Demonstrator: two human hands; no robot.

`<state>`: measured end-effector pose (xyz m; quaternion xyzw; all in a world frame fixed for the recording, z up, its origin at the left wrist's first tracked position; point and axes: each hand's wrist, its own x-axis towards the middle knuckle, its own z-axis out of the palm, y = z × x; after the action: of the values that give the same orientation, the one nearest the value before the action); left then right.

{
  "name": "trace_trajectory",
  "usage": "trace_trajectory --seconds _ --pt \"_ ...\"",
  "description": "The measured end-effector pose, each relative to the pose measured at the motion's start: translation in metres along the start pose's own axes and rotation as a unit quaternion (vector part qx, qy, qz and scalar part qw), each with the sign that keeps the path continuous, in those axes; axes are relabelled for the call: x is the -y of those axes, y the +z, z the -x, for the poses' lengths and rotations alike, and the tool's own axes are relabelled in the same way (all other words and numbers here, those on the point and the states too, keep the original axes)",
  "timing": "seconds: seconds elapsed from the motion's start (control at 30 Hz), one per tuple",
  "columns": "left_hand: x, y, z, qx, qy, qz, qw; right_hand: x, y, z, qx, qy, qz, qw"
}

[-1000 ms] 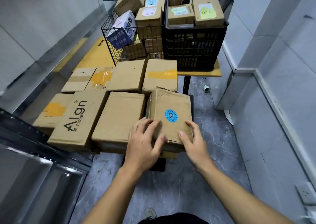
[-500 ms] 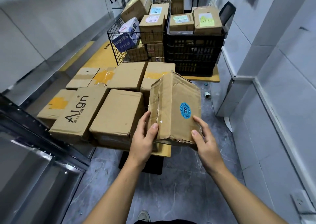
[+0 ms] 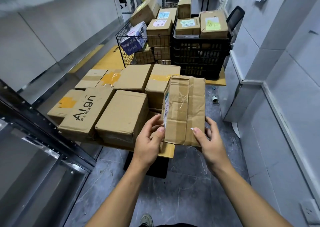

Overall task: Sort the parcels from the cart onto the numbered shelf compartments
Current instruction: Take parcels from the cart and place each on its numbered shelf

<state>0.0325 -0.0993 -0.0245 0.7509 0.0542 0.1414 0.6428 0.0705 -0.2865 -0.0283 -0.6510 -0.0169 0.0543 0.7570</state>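
Note:
A crumpled brown cardboard parcel [image 3: 186, 110] wrapped in clear tape is held upright in the air in front of the cart [image 3: 168, 151]. A printed label runs along its left edge. My left hand [image 3: 149, 141] pinches that lower left edge with thumb and fingers. My right hand [image 3: 210, 141] grips the lower right corner, thumb on the front face. Several more cardboard parcels lie flat on the cart, among them one printed "Align" [image 3: 85, 113] and a plain one [image 3: 121, 117] beside it.
Behind the cart stand a wire basket [image 3: 131, 53] and a black plastic crate [image 3: 200, 57], both stacked with labelled boxes. A dark metal shelf frame [image 3: 43, 128] runs along the left. A white wall [image 3: 285, 88] closes the right side; grey floor lies below.
The parcel was lifted off the cart and turned. Its blue round sticker face has rotated out of sight and the taped side now faces me. Both hands shifted to its lower edges.

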Motion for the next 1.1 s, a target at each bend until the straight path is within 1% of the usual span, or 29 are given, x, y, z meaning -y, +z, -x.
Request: trace_trajectory --seconds 0.07,0.13,0.2,0.27,0.37,0.4,0.47,0.57,0.63,0.73,0.83,0.97,1.03,1.1 --pt "0.002 -0.003 -0.002 -0.014 0.004 -0.034 0.999 0.0 -0.003 -0.001 -0.009 0.005 -0.046 0.999" --pt "0.005 -0.004 -0.003 -0.026 0.012 -0.093 0.995 -0.001 -0.004 0.0 -0.012 0.003 -0.074 0.997" --pt "0.007 -0.005 -0.004 -0.034 0.004 -0.113 0.993 0.0 -0.005 0.003 -0.007 0.004 -0.098 0.995" --pt "0.008 -0.006 -0.003 -0.041 -0.013 -0.096 0.994 0.002 -0.008 0.005 0.001 0.013 -0.129 0.992" --pt "0.008 -0.008 0.002 -0.016 -0.044 0.0 0.999 0.004 -0.012 0.007 0.019 0.023 -0.148 0.989" --pt "0.007 -0.009 0.004 -0.009 -0.044 0.019 0.999 0.004 -0.011 0.008 0.025 0.024 -0.144 0.989" --pt "0.004 -0.012 0.007 -0.012 -0.029 0.015 0.999 0.004 -0.01 0.009 0.027 0.01 -0.116 0.993" --pt "-0.004 -0.017 0.012 -0.029 0.005 -0.012 1.0 0.004 -0.011 0.009 0.031 -0.049 -0.012 0.998" --pt "-0.01 -0.021 0.016 -0.038 0.024 -0.035 0.998 0.006 -0.01 0.009 0.036 -0.08 0.056 0.995" --pt "-0.014 -0.029 0.024 -0.065 0.042 -0.064 0.995 0.014 -0.004 0.009 0.036 -0.099 0.124 0.987" --pt "-0.017 -0.039 0.031 -0.103 0.057 -0.118 0.986 0.02 0.002 0.005 0.09 -0.076 0.122 0.985" --pt "-0.019 -0.054 0.041 -0.159 0.077 -0.178 0.968 0.026 0.022 0.003 0.17 -0.05 0.065 0.982" --pt "-0.023 -0.061 0.046 -0.175 0.079 -0.197 0.961 0.029 0.035 0.005 0.195 -0.05 0.049 0.978" --pt "-0.027 -0.068 0.053 -0.19 0.084 -0.216 0.954 0.029 0.048 0.008 0.217 -0.063 0.059 0.972"
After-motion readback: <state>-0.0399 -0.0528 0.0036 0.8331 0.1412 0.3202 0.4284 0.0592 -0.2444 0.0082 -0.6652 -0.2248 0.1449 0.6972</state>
